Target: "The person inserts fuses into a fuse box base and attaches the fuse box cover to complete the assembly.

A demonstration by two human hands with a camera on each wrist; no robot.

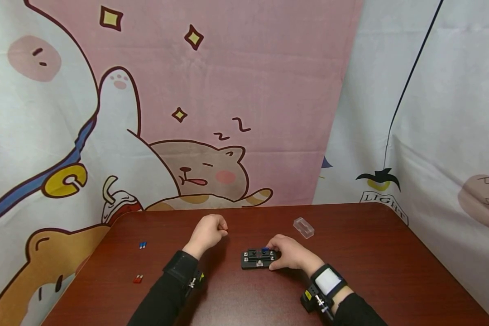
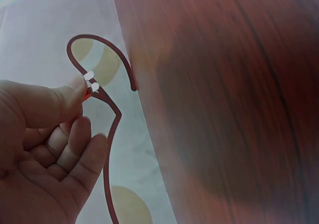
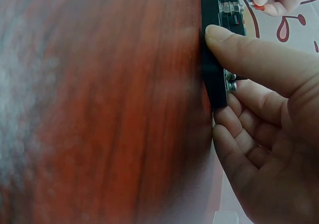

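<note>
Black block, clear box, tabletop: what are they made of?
Black block: probably plastic, matte and opaque; its shiny silvery studs look metal. Clear box: likely plastic, smooth, see-through; glass possible. Tabletop: wood or laminate, streaky grain, soft sheen.

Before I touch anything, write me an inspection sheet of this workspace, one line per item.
Surface: reddish-brown table with dark wood grain.
Job's things: black block with metal screws, on the table; red piece with shiny prongs.
Clutter: clear plastic case beyond and right of the block; small blue hardware and small red hardware at the table's left, counts unclear.
Left hand: pinches the red piece.
Right hand: grips the block's right end.
Cables: nothing seen for sure; a black line on the backdrop looks printed.
Surroundings: cartoon-patterned cloth backdrop behind the table.
</note>
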